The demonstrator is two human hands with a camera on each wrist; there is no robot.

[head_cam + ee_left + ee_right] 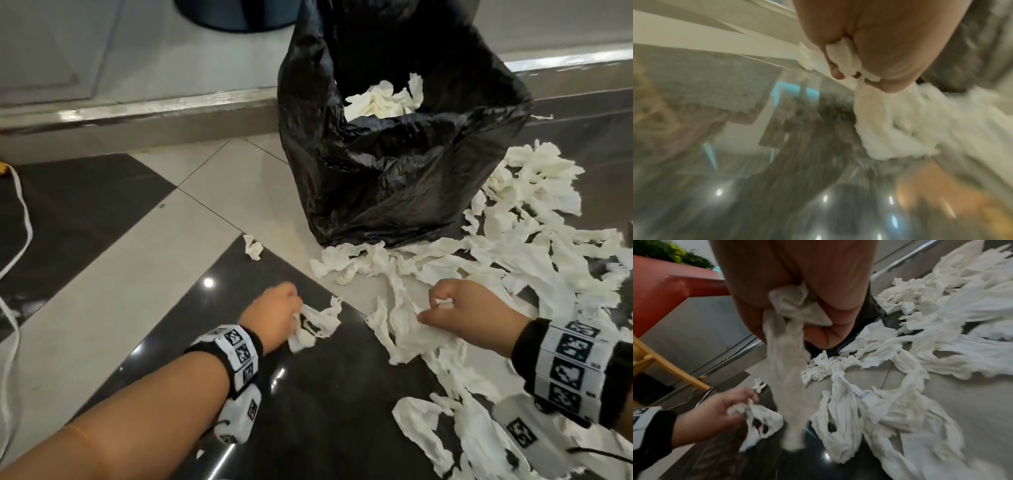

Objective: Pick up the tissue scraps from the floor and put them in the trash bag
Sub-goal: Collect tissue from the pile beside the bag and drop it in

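While both fists hung low over the floor [130,246], my left hand [270,313] clamped a torn scrap [317,323]; right hand [469,310] gripped a long strip [407,329] trailing down, nr the trash bag [394,164].

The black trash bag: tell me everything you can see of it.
The black trash bag is thin, glossy, crinkled plastic, standing upright on the tiled floor with its mouth open and its near rim sagging inward. White tissue scraps already lie inside. It stands beyond both hands; neither the left hand nor the right hand touches it. Loose scraps on the floor lie against its base and along its right side. Its top edge runs out of the head view.
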